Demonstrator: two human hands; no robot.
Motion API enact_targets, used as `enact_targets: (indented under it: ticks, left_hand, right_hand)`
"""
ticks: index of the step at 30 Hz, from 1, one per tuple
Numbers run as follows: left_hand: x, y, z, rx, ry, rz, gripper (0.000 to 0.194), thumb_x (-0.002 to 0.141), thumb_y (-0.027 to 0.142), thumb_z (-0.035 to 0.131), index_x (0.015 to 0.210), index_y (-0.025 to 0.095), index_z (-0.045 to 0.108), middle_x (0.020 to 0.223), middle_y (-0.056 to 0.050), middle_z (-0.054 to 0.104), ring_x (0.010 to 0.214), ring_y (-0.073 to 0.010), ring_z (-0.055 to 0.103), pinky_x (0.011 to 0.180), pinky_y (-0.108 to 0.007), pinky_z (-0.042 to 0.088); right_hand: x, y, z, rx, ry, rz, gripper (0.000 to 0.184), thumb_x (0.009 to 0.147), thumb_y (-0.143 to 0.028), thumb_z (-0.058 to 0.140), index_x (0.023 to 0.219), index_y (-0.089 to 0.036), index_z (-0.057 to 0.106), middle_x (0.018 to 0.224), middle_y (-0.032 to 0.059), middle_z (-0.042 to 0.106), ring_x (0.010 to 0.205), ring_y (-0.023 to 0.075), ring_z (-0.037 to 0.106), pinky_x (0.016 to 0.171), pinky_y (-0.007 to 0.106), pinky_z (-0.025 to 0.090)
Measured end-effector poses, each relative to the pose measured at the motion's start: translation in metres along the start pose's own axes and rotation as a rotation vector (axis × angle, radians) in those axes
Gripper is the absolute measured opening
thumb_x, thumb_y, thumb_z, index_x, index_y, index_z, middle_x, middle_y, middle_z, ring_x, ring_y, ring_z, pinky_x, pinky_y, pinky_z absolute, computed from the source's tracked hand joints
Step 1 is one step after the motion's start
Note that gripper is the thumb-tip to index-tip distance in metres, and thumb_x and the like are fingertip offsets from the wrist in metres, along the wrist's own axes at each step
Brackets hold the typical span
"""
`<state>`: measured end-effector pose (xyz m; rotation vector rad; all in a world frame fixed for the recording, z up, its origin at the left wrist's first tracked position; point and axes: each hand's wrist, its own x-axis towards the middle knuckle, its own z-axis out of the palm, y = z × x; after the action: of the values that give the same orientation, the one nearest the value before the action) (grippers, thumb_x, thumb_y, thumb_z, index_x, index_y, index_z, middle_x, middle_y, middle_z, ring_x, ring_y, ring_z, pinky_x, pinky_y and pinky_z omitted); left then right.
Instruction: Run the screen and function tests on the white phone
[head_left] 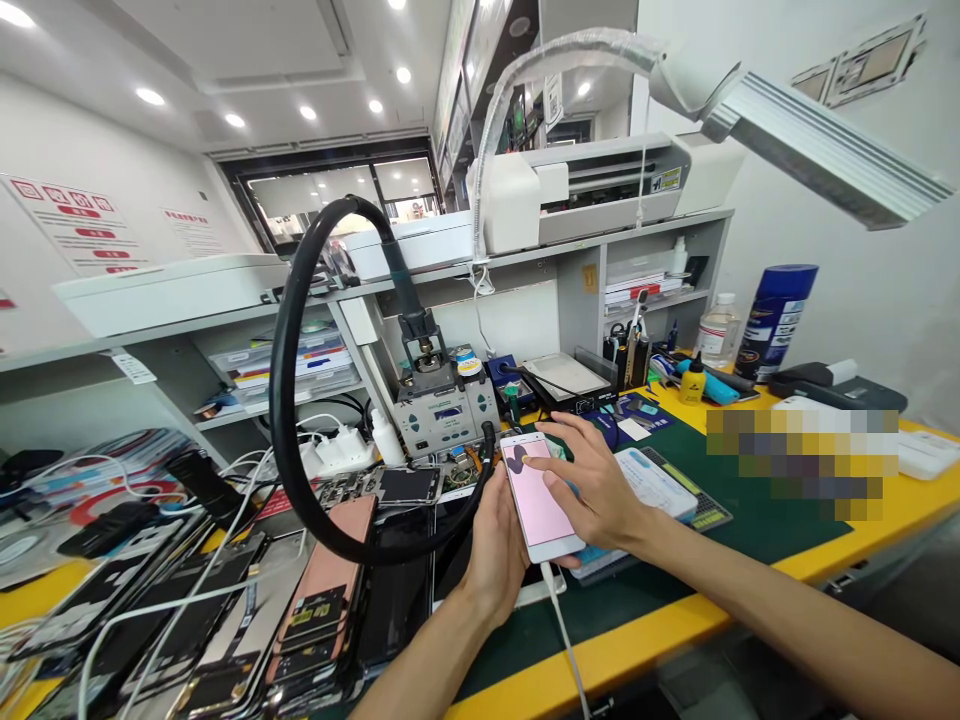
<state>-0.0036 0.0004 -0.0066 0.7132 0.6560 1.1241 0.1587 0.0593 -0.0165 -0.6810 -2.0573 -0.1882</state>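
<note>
My left hand point(491, 545) is wrapped round a white smartphone point(541, 510), holding it tilted above the bench. The lit screen is pink, with a dark patch near its top left. A white charging cable point(556, 605) runs from the phone's bottom end towards me. Over the screen, my right hand point(592, 485) has its fingers spread, the index fingertip at the upper part of the display. Whether that fingertip presses the glass I cannot tell. Behind the right wrist lies a pale blue and white case point(652, 482) on the green mat point(757, 490).
Several dismantled phones and screens point(322, 580) cover the left side. A thick black hose point(281, 400) loops from the hot air station point(446, 415) close to my left hand. A bent-arm lamp point(817, 140) hangs above. Bottles and a blue spray can point(776, 320) stand at the back right.
</note>
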Motion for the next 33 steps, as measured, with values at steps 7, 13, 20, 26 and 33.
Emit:
enact_targets:
  ticks: [7,13,20,26,33]
  left_hand:
    - [0.0006,0.002,0.0026,0.009,0.001,0.008,0.064,0.099,0.06,0.041,0.151,0.024,0.044,0.137,-0.011,0.061,0.113,-0.0321,0.063,0.082,-0.039,0.057]
    - [-0.0008,0.0014,0.0021,0.005,0.005,0.008,0.063,0.099,0.06,0.041,0.15,0.024,0.044,0.134,-0.011,0.063,0.11,-0.0312,0.064,0.08,-0.038,0.057]
    - [-0.0009,0.0006,0.0012,0.012,0.002,0.007,0.063,0.099,0.061,0.041,0.148,0.022,0.047,0.129,-0.012,0.064,0.108,-0.0306,0.064,0.078,-0.037,0.057]
    - [-0.0003,0.0013,0.0025,0.012,0.002,0.012,0.061,0.099,0.059,0.04,0.147,0.022,0.047,0.127,-0.012,0.065,0.107,-0.0302,0.064,0.077,-0.037,0.057]
    - [0.0011,-0.0024,-0.0021,0.012,-0.01,0.012,0.063,0.098,0.062,0.042,0.147,0.023,0.048,0.129,-0.011,0.064,0.109,-0.0313,0.063,0.079,-0.038,0.057]
  right_hand:
    - [-0.0005,-0.0001,-0.0004,0.013,0.016,-0.001,0.031,0.091,-0.018,0.051,0.11,-0.02,0.076,0.135,0.0148,0.057,0.133,0.0368,0.044,0.107,0.063,0.041]
    - [-0.0011,-0.0006,-0.0009,0.016,0.039,-0.003,0.031,0.09,-0.017,0.052,0.108,-0.02,0.077,0.132,0.0144,0.06,0.13,0.0366,0.046,0.106,0.063,0.042]
    - [-0.0012,0.0002,0.0004,-0.009,0.044,0.03,0.03,0.091,-0.017,0.051,0.107,-0.019,0.077,0.132,0.0145,0.059,0.131,0.036,0.046,0.105,0.06,0.043]
    - [-0.0001,0.0005,0.0007,-0.028,0.018,0.064,0.032,0.094,-0.018,0.049,0.111,-0.019,0.075,0.134,0.0156,0.058,0.131,0.0361,0.045,0.106,0.06,0.043]
    - [0.0008,0.0011,0.0012,-0.05,0.0,0.11,0.034,0.094,-0.019,0.048,0.117,-0.017,0.074,0.135,0.0164,0.056,0.132,0.036,0.043,0.109,0.06,0.04]
